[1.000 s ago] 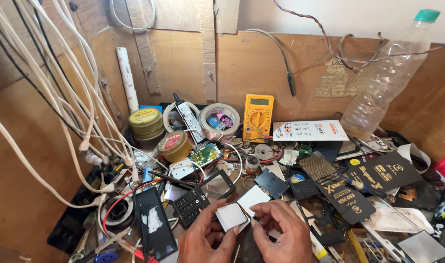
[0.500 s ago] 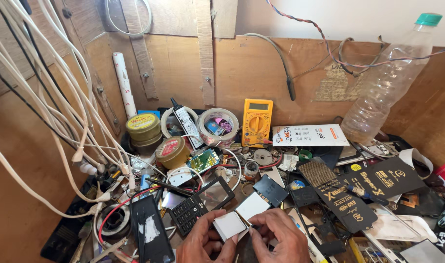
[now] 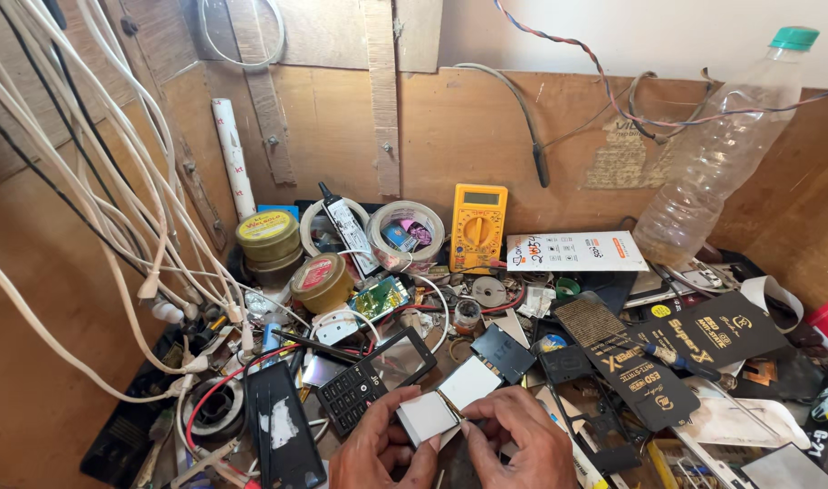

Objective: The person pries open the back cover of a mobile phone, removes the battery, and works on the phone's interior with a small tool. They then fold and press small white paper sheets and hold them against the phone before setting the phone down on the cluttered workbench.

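While both hands work low at the near edge of the cluttered wooden desk (image 3: 52, 299), the small flat white rectangular part (image 3: 426, 416) sits pinched between them, tilted up toward the camera, likely so its face and right edge can be seen. Left hand (image 3: 378, 453): fingers clenched on the part's lower left corner, steadying it. Right hand (image 3: 515, 444): fingertips closed at the part's right edge; whether a thin tool is held there cannot be told. A second white rectangular piece (image 3: 469, 381) lies just behind, touching or nearly so. Just left of the part lies a black keypad phone (image 3: 370, 378) with its screen up. Packaging: long white printed card (image 3: 574, 252) leaning against the back wall beside the yellow handheld multimeter (image 3: 476, 226); black flat sleeves with gold print (image 3: 695, 340) fanned at right; round yellow-lidded tins (image 3: 267, 235) stacked at left; clear plastic bottle with green cap (image 3: 722, 154) propped in the right corner.
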Available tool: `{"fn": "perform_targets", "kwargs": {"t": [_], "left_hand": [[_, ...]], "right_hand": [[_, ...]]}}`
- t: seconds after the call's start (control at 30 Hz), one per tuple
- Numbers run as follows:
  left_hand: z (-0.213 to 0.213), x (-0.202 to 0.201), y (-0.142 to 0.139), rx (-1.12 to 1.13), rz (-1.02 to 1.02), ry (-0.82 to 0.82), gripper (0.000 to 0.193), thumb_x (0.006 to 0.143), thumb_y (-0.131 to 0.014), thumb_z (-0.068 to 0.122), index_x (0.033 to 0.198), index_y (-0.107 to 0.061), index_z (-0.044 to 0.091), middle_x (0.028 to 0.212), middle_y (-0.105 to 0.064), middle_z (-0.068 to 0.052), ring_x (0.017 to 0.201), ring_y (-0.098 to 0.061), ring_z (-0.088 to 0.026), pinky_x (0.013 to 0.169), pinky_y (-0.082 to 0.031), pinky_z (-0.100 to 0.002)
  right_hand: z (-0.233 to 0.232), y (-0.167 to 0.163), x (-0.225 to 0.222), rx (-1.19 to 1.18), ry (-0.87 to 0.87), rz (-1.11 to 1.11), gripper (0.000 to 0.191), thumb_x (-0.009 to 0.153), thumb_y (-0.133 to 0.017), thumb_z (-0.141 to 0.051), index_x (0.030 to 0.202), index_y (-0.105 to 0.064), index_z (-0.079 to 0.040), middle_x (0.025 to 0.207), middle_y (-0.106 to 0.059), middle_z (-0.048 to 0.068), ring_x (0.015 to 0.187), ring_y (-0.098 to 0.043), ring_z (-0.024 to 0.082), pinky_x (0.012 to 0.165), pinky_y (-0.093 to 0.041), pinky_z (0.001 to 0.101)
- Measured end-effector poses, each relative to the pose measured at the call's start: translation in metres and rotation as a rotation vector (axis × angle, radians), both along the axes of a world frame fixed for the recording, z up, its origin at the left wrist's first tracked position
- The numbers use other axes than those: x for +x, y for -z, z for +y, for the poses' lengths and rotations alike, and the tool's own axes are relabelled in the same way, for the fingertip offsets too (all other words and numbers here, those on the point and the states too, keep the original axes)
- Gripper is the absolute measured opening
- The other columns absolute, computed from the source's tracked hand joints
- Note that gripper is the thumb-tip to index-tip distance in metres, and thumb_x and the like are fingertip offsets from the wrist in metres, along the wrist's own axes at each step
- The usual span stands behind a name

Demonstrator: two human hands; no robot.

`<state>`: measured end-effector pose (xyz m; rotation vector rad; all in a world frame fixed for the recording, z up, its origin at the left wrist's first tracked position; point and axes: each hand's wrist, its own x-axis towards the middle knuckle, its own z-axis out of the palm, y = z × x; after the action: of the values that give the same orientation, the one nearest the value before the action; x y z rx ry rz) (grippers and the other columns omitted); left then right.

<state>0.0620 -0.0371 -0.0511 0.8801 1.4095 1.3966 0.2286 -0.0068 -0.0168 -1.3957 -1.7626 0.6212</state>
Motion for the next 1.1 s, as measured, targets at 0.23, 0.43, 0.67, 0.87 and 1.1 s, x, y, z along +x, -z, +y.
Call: {"fn": "perform_targets", "kwargs": {"t": [0.23,0.43,0.67,0.87,1.1], "left_hand": [[-0.001,-0.002,-0.001,-0.011,0.008,0.026,0.062,0.077,-0.080,0.002,0.136,-0.063,0.008,0.104,-0.082,-0.015,0.089,-0.082,-0.017,0.075,-0.068,-0.031],[-0.003,-0.004,-0.004,-0.019,0.014,0.059,0.063,0.078,-0.078,0.002,0.138,-0.062,0.009,0.100,-0.083,-0.015,0.089,-0.083,-0.017,0.075,-0.068,-0.030],[-0.008,-0.001,-0.012,-0.014,0.027,0.024,0.063,0.077,-0.078,0.003,0.138,-0.063,0.010,0.092,-0.083,-0.016,0.085,-0.083,-0.016,0.074,-0.067,-0.029],[-0.013,-0.003,-0.018,0.000,0.087,0.032,0.063,0.077,-0.077,0.004,0.138,-0.064,0.009,0.091,-0.083,-0.015,0.084,-0.082,-0.014,0.073,-0.066,-0.028],[-0.015,-0.003,-0.022,0.026,0.121,0.030,0.062,0.077,-0.078,0.006,0.137,-0.065,0.009,0.090,-0.083,-0.014,0.083,-0.082,-0.013,0.070,-0.066,-0.028]], "right_hand": [[-0.002,-0.003,-0.002,-0.031,0.021,-0.016,0.019,0.071,-0.087,-0.010,0.089,-0.082,-0.011,0.091,-0.075,0.002,0.070,-0.078,0.011,0.056,-0.060,0.0262],[-0.006,-0.009,-0.007,-0.014,0.037,-0.025,0.018,0.072,-0.084,-0.011,0.090,-0.083,-0.011,0.086,-0.075,0.002,0.072,-0.079,0.011,0.058,-0.061,0.0264],[-0.009,-0.017,-0.011,-0.091,0.087,-0.054,0.018,0.076,-0.086,-0.020,0.092,-0.083,-0.010,0.084,-0.075,0.003,0.071,-0.079,0.012,0.057,-0.060,0.0286],[-0.009,-0.014,-0.012,-0.045,0.075,-0.055,0.018,0.076,-0.086,-0.020,0.090,-0.083,-0.009,0.084,-0.076,0.003,0.071,-0.079,0.013,0.058,-0.060,0.0290],[-0.008,-0.009,-0.010,-0.004,0.080,-0.061,0.019,0.075,-0.087,-0.021,0.090,-0.083,-0.009,0.082,-0.075,0.004,0.066,-0.076,0.014,0.057,-0.058,0.0299]]}}
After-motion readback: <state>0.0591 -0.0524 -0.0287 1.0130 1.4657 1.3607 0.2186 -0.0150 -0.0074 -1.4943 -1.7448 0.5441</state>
